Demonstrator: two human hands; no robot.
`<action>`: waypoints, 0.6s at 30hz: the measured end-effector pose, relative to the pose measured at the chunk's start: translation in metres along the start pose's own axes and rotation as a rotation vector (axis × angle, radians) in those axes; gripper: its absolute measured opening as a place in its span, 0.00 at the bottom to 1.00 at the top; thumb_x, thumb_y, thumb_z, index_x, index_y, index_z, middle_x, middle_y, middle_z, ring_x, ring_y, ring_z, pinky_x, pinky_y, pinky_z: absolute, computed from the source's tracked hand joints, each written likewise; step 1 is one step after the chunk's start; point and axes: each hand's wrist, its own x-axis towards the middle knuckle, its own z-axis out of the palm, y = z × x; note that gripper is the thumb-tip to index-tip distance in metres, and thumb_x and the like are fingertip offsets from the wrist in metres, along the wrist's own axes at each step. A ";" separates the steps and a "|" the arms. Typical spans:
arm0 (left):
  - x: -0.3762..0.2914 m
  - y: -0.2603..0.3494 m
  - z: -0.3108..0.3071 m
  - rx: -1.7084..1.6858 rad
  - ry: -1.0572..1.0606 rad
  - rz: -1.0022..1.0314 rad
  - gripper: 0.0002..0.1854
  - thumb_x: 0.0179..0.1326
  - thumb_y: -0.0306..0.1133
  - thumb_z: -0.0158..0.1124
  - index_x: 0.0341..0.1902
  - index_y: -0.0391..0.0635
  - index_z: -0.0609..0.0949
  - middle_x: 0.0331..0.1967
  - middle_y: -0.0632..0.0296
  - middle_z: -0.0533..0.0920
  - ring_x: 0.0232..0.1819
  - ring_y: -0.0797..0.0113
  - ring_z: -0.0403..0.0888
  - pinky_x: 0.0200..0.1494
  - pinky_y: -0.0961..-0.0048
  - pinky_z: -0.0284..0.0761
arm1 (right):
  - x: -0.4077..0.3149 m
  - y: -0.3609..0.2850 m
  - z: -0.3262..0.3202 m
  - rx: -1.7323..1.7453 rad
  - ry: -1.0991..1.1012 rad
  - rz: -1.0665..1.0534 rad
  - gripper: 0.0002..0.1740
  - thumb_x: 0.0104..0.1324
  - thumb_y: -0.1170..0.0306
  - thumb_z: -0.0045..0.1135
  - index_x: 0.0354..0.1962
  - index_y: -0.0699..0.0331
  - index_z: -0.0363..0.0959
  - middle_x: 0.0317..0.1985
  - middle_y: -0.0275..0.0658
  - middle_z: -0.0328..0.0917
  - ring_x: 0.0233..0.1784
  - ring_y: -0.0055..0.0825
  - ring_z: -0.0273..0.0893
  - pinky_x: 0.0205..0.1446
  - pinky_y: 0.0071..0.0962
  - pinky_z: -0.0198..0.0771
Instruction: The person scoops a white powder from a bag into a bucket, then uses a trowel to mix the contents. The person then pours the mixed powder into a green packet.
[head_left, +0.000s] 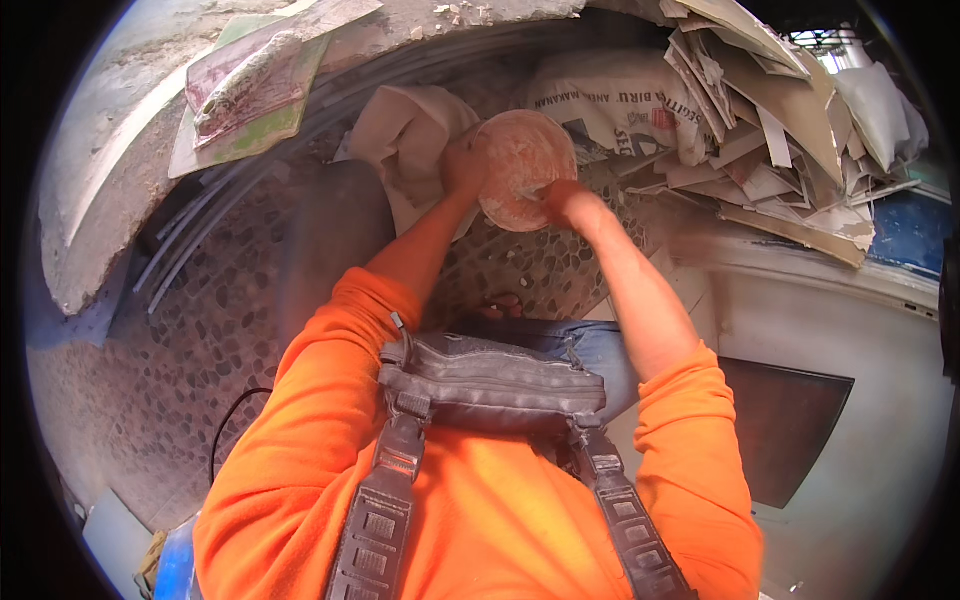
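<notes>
A round orange bowl (517, 154), its inside smeared with whitish residue, is tilted so that its inside faces me. My left hand (463, 166) grips its left rim, beside a crumpled cream sack (409, 120). Across the lower right rim reaches my right hand (568, 204), fingers curled towards the inside of the bowl. A small pale patch shows at those fingertips; whether it is a tool or residue is unclear.
A pebble-patterned floor (225, 352) lies below. Broken board pieces (765, 161) are piled at the right, near a printed white sack (622, 97). On a rough ledge (150, 97) at the upper left rests a plaster-caked tool (251, 79). A dark panel (787, 427) is at the right.
</notes>
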 end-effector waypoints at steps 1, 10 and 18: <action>0.001 -0.002 0.002 -0.007 0.024 -0.012 0.20 0.71 0.46 0.57 0.57 0.50 0.86 0.50 0.47 0.87 0.54 0.46 0.84 0.57 0.59 0.77 | -0.001 -0.005 0.006 0.112 0.050 0.048 0.17 0.59 0.71 0.62 0.45 0.65 0.85 0.49 0.50 0.86 0.53 0.49 0.85 0.54 0.41 0.80; -0.003 -0.003 0.008 -0.017 0.049 0.035 0.20 0.69 0.47 0.59 0.57 0.51 0.86 0.49 0.47 0.87 0.54 0.45 0.84 0.57 0.58 0.76 | -0.001 0.003 -0.032 -0.197 -0.044 -0.205 0.15 0.64 0.68 0.53 0.41 0.64 0.86 0.42 0.53 0.86 0.47 0.52 0.85 0.49 0.43 0.79; 0.002 0.016 0.004 0.184 0.009 -0.212 0.26 0.71 0.55 0.55 0.56 0.49 0.86 0.51 0.46 0.86 0.56 0.41 0.82 0.59 0.54 0.74 | -0.054 -0.014 -0.013 -0.021 -0.106 -0.028 0.18 0.61 0.72 0.57 0.48 0.63 0.84 0.45 0.55 0.85 0.52 0.51 0.84 0.53 0.43 0.80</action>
